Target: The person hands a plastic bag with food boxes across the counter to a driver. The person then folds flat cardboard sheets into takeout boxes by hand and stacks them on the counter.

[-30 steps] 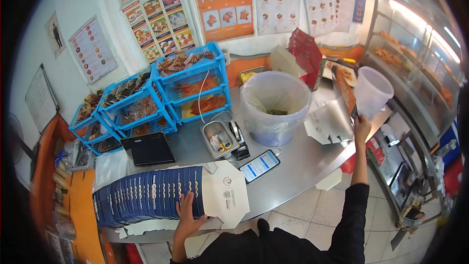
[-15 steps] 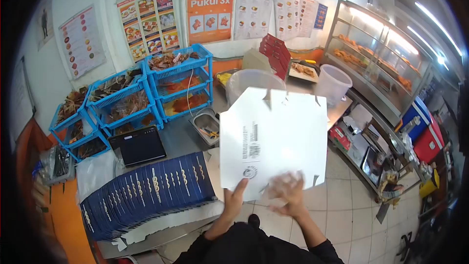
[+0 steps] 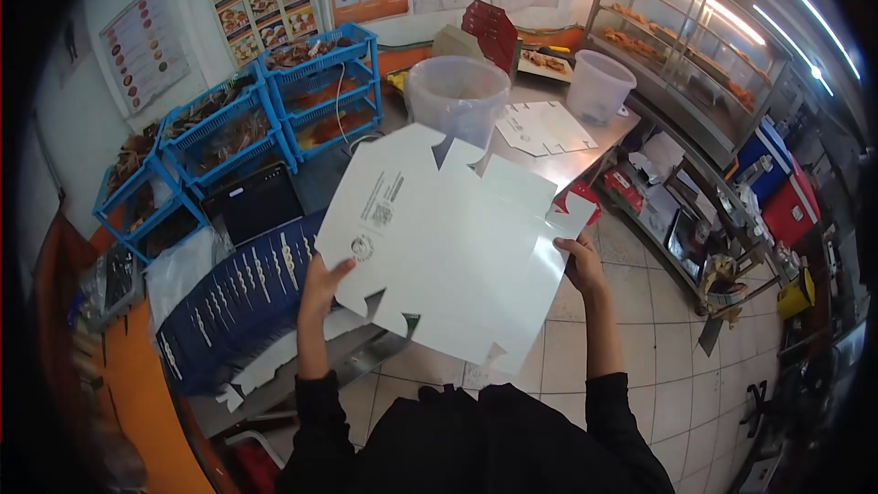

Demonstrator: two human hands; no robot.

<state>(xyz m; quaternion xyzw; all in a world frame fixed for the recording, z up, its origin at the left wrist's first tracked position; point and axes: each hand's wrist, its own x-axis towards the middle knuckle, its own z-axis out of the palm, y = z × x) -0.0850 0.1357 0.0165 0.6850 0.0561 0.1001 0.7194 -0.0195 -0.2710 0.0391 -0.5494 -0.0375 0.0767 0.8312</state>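
Observation:
A flat, unfolded cardboard box (image 3: 448,238) with a white inside, slots and printed marks spans the space between my hands. My left hand (image 3: 322,288) grips its left edge, the thumb lying on top near the round printed logo. At the right edge, beside a notched flap, my right hand (image 3: 583,261) holds the board with the thumb on top; the other fingers are hidden below. Under the board's left side fans a row of dark blue box blanks (image 3: 233,302). Another white box blank (image 3: 546,128) lies flat on the metal table beyond.
Two translucent plastic tubs (image 3: 457,91) (image 3: 601,87) stand on the metal table (image 3: 585,160). Blue stacked baskets (image 3: 320,96) and a dark tablet (image 3: 251,206) are at the left. A lit glass food cabinet (image 3: 690,55) stands at the back right, near a low shelf (image 3: 663,210).
The box blank has opened out wider and tilted. My right hand has moved from its lower edge to the right edge. The other white blank on the table is now visible.

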